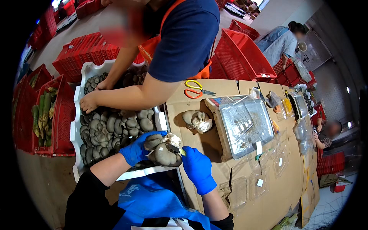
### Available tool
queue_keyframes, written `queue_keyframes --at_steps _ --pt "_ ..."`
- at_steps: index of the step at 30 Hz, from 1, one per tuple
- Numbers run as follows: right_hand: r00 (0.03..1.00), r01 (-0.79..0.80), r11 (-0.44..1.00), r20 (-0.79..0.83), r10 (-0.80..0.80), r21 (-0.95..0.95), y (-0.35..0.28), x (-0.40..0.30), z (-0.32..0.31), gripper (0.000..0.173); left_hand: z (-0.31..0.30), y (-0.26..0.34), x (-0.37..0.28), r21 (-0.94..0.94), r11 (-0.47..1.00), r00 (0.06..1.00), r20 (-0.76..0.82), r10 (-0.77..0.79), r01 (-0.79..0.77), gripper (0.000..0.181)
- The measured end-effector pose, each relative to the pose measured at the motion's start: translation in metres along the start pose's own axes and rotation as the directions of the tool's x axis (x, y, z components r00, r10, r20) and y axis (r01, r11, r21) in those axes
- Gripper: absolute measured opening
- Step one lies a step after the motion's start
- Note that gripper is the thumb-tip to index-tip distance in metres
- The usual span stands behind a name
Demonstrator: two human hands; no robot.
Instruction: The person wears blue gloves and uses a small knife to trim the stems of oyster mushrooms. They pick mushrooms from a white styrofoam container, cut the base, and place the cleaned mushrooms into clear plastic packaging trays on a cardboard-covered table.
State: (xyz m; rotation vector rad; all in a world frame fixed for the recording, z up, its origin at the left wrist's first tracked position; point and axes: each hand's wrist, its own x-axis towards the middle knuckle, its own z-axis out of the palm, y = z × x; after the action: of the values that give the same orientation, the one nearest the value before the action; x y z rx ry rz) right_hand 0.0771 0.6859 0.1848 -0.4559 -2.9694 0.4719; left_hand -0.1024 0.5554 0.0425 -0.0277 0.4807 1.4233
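My left hand (137, 149), in a blue glove, holds a cluster of grey oyster mushrooms (164, 155) over the near right edge of a white foam crate (75, 138) filled with more grey mushrooms (99, 132). Gloved in blue too, my right hand (198, 169) grips a small knife (176, 149) with a yellowish handle, its dark blade against the cluster's pale base. Another mushroom cluster (197, 120) lies on the cardboard-covered table, left of a weighing scale (214, 101) with a metal tray (268, 129).
A co-worker's bare hands (93, 99) reach into the crate's far side. Scissors (198, 89) lie beyond the loose cluster. Clear plastic trays (238, 192) rest at the table's near side. Red crates (59, 138) stand at left, one holding long green vegetables (43, 110). Other people are at the right.
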Motion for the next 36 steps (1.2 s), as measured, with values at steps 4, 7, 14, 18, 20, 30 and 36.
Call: queue_keyframes --at_steps 4,7,14,18,20,30,36 --pt "1.0 0.003 1.0 0.018 -0.003 -0.026 0.005 0.002 0.0 0.021 0.052 0.009 -0.021 0.066 0.991 0.989 0.098 0.109 -0.115 0.038" --pt "0.998 0.044 0.999 -0.053 -0.045 -0.018 0.007 0.003 0.002 0.02 0.031 0.008 -0.012 0.061 0.993 0.994 0.063 0.093 -0.097 0.037" --pt "0.993 0.084 0.996 -0.086 -0.087 -0.029 0.007 0.002 0.008 0.024 0.058 0.019 -0.032 -0.097 0.994 0.934 0.358 -0.004 0.042 0.046" --pt "0.992 0.085 0.996 -0.091 -0.088 -0.03 0.006 0.001 0.011 0.025 0.045 0.017 -0.026 -0.04 0.999 0.976 0.216 -0.022 0.032 0.047" --pt "0.993 0.079 0.996 -0.09 -0.082 -0.029 0.006 0.001 0.011 0.025 0.048 0.016 -0.028 0.134 0.987 0.991 0.116 0.072 -0.087 0.049" --pt "0.99 0.103 0.993 -0.094 -0.108 -0.055 0.0 0.003 0.011 0.025 0.033 0.006 -0.026 0.238 0.946 0.966 0.186 0.179 -0.221 0.039" --pt "0.989 0.111 0.993 -0.096 -0.114 -0.029 -0.002 0.004 0.01 0.024 -0.007 0.0 -0.009 0.111 0.985 0.969 0.224 0.102 -0.129 0.038"
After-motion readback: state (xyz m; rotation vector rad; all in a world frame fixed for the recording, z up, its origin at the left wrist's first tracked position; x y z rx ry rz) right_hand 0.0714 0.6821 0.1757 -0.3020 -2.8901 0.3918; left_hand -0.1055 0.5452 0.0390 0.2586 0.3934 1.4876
